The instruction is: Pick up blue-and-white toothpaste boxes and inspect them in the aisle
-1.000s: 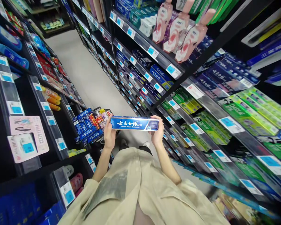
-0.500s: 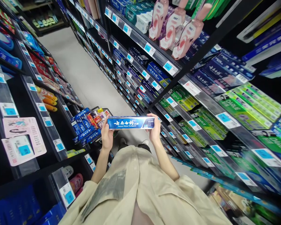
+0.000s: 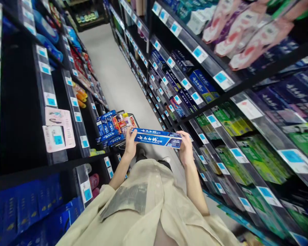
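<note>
A long blue toothpaste box [image 3: 157,138] with white lettering is held level in front of me in a shop aisle. My left hand [image 3: 130,143] grips its left end and my right hand [image 3: 186,150] grips its right end. Just beyond the box stands a shopping cart [image 3: 116,128] filled with several blue and red boxes, close to my left hand.
Black shelves line both sides of the aisle. On the right are blue toothpaste boxes [image 3: 201,82], green ones [image 3: 228,121] and pink bottles [image 3: 246,30]. On the left hangs a pink card [image 3: 58,130] among blue price tags. Grey floor [image 3: 113,68] runs ahead.
The view has swung, so shelves and aisle shifted right and blurred. The box has tilted a little, its top face now showing, and sits slightly lower and further right. Both hands keep their hold.
</note>
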Motion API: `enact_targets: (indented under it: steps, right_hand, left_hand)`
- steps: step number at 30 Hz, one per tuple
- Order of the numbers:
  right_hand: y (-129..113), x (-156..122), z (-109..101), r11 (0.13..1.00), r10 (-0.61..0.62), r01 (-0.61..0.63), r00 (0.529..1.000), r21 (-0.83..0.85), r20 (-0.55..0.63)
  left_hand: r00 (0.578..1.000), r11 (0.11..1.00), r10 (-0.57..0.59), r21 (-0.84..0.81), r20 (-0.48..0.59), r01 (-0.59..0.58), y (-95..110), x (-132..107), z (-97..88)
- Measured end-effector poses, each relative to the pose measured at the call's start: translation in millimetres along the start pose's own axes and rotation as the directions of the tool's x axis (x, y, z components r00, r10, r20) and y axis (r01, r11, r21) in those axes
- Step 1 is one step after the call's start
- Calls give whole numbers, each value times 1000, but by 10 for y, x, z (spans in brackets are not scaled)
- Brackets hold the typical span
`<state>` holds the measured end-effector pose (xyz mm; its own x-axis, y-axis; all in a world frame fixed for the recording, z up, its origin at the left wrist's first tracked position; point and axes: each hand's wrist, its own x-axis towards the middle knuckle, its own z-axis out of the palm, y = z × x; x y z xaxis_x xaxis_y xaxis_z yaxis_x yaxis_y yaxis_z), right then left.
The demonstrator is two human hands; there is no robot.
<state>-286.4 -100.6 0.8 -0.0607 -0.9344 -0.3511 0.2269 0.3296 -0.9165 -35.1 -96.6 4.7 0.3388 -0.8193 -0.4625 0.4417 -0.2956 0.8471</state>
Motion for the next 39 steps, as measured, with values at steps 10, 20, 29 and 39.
enact_targets:
  steps: [10, 20, 29, 39]
  right_hand:
    - [548, -141, 379, 996, 51, -50, 999, -78, 9]
    - [479, -189, 471, 964, -41, 114, 956, -240, 290]
    - [585, 539, 185, 672, -349, 576, 800, -465, 487]
    - [246, 2254, 28, 488, -636, 836, 539, -253, 553]
  left_hand:
    - [998, 988, -54, -149, -16, 51, -8, 23, -478]
    - [962, 853, -229, -506, -148, 125, -318, 60, -606]
    - [990, 829, -118, -557, -75, 57, -316, 542, -210]
    - [983, 820, -3, -563, -184, -103, -147, 1605, 802]
